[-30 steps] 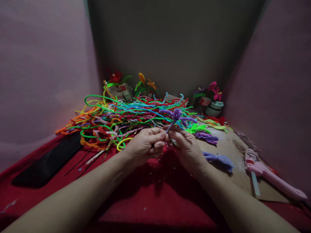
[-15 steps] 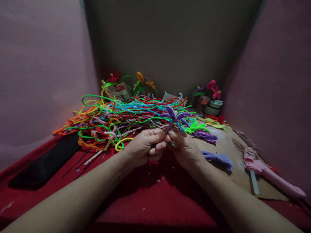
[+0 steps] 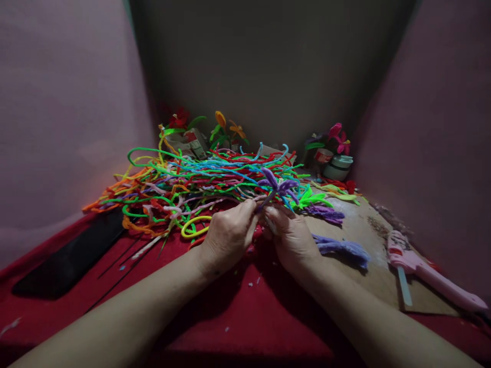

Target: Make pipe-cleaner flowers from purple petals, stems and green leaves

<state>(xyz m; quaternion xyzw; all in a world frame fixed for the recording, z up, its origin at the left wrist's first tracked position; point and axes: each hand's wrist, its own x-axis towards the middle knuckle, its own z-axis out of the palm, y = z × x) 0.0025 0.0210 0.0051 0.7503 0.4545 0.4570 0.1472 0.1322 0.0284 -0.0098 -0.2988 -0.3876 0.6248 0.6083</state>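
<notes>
Two bare hands, head view, close together above a deep red cloth (image 3: pixel 245 327) at centre. Left hand (image 3: pixel 230 230): back uppermost, fingers curled, thumb and fingertips clamped on the stem of one small purple flower of fuzzy wire (image 3: pixel 279 187). Flower: upright with a slight lean, petals spread, in front of the heap. Right hand (image 3: pixel 293 237): just beside the stem, fingers bent inward; whether closed on the stem, impossible to tell.

Beyond the hands: one wide tangled heap of multicoloured fuzzy wires (image 3: pixel 215 176). Near the left wrist: one loop of smooth yellow wire (image 3: pixel 190 227). Far left: one flat black slab (image 3: pixel 69 260), on the cloth.

To the right: one sheet of brown cardboard (image 3: pixel 374 276), bearing one bright green fuzzy cluster (image 3: pixel 310 198), one dark purple fuzzy bundle (image 3: pixel 326 214), one lavender fuzzy bundle (image 3: pixel 343 249) and, at the outer edge, one pink glue gun (image 3: pixel 433 281).

At the back: red flower (image 3: pixel 178 118), orange flower (image 3: pixel 238 130), pink flower (image 3: pixel 341 140), one lidded pale green jar (image 3: pixel 338 167).
</notes>
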